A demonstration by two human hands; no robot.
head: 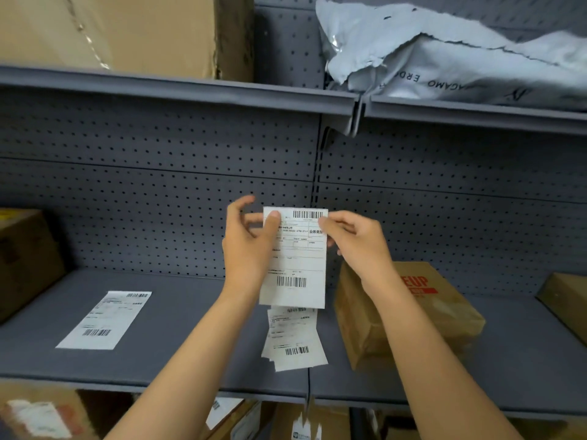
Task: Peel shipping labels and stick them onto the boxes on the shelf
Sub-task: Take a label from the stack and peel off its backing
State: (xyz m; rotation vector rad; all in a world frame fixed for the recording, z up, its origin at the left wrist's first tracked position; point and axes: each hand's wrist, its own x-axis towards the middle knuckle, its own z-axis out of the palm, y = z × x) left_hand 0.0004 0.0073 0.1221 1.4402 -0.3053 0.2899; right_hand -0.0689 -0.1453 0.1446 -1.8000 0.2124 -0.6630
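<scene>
I hold a white shipping label (297, 265) upright in front of the grey shelf. My left hand (251, 246) pinches its upper left edge, thumb on the front. My right hand (355, 239) pinches its upper right corner. Below it a small stack of labels (293, 339) lies on the shelf board (190, 328). One single label (104, 319) lies flat further left. A brown cardboard box with red print (409, 315) stands just right of my hands, partly hidden by my right forearm.
A cardboard box (25, 258) sits at the left end of the shelf and another (568, 303) at the right edge. The upper shelf holds a large carton (127, 30) and a torn grey mailer bag (444, 55). More boxes (41, 411) sit on the shelf below.
</scene>
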